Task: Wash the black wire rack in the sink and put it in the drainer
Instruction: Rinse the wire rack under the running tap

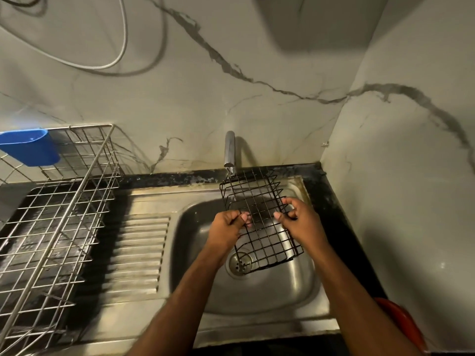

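The black wire rack [259, 201] is held tilted over the steel sink basin [257, 291], its far end just under the chrome tap [229, 150]. A thin stream of water falls from the spout onto the rack's upper left part. My left hand [227, 227] grips the rack's left edge. My right hand [300, 222] grips its right edge, fingers hooked through the wires. The steel wire drainer [54, 219] stands on the counter to the left of the sink and holds no dishes.
A ribbed steel draining board [138, 253] lies between basin and drainer. A blue plastic cup [30, 147] hangs on the drainer's back rim. The drain [237, 263] sits below the rack. Marble walls close in behind and at right. A red object [401, 322] shows at lower right.
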`<move>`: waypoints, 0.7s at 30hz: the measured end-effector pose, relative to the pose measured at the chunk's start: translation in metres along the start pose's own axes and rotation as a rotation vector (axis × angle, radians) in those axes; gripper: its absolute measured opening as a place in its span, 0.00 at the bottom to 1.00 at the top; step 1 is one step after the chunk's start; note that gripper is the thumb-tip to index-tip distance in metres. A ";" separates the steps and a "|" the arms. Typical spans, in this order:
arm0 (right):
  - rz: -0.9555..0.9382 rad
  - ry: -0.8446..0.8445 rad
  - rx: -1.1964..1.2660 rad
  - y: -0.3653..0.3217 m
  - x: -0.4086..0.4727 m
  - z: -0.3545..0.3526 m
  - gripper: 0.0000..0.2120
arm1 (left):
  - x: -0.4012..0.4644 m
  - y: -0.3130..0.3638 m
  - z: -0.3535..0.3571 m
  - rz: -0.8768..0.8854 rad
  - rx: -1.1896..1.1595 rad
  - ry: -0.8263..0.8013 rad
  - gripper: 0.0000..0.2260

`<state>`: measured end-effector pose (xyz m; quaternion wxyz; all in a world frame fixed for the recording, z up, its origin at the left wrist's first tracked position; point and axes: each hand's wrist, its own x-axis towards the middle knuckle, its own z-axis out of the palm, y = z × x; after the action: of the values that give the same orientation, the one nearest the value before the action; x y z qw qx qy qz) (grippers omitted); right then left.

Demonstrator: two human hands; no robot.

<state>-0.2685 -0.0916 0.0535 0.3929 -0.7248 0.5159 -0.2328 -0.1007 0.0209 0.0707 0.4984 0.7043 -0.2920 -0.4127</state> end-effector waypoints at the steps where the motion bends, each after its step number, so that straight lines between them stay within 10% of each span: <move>1: 0.000 0.003 -0.001 0.001 -0.001 -0.001 0.22 | 0.000 0.000 0.001 0.004 0.012 0.006 0.09; 21: 0.001 0.048 -0.001 -0.008 -0.016 0.004 0.23 | 0.013 -0.002 -0.007 0.005 0.037 0.003 0.11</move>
<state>-0.2668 -0.0744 0.0587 0.3803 -0.7190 0.5254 -0.2496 -0.0882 0.0147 0.0663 0.4868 0.7132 -0.3008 -0.4048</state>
